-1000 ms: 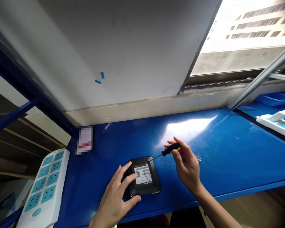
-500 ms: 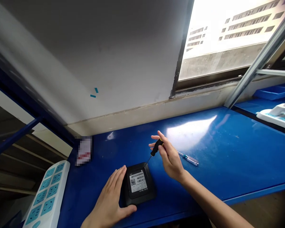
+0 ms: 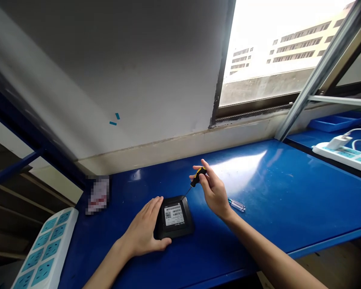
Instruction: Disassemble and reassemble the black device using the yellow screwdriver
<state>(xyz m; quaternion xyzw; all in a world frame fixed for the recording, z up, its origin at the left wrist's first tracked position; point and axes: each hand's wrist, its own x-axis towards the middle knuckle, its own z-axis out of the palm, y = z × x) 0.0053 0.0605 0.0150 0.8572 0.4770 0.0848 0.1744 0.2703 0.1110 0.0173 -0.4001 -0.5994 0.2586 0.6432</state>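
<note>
A small black square box lies bottom-up on the blue bench, a white label with a QR code on it. My left hand presses against the box's left side, fingers flat and thumb along its near edge. My right hand pinches a black-and-yellow screwdriver, held tilted, with its tip at the box's far right corner. A second screwdriver with a clear handle lies on the bench just right of my right wrist.
A white power strip with teal sockets sits at the bench's left end, a blurred card beyond it. Another power strip with a plugged charger and a blue tray lie at the far right. A wall and window rise behind the bench.
My right hand brought the screwdriver from a flat pose to a steep tilt onto the box's far right corner. My left hand slid off the label to the box's left side. The view shifted.
</note>
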